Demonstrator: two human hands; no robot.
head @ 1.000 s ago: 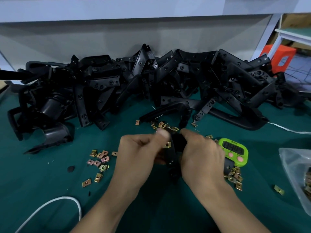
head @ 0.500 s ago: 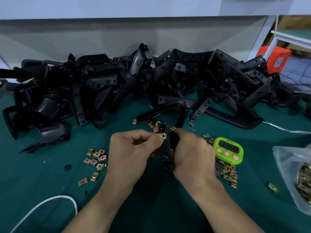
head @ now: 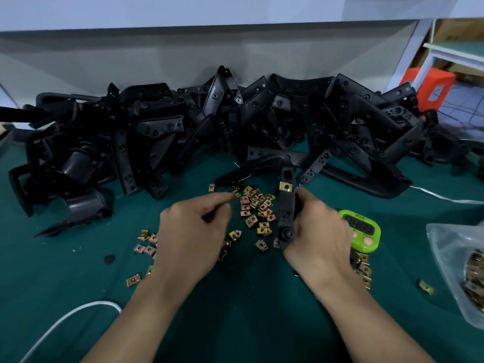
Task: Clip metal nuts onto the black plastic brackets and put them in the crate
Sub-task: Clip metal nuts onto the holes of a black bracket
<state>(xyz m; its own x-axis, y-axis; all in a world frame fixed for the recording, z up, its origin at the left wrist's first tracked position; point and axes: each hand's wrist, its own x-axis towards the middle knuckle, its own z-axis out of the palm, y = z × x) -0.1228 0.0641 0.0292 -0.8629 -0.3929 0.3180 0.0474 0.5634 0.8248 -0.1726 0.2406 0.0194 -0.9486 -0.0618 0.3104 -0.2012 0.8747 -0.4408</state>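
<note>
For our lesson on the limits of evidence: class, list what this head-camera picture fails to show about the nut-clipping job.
Head view, all items.
1. left hand: fingertips motion-blurred, so whether it pinches one of the loose nuts is unclear.
2. timer: digits blurred; the right hand covers its left edge.
3. bag: cut off by the right frame edge.
4. crate: outside the frame.

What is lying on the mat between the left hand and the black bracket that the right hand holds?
A heap of loose metal nuts on the green mat, seen in the head view, between the left hand and the bracket.
</note>
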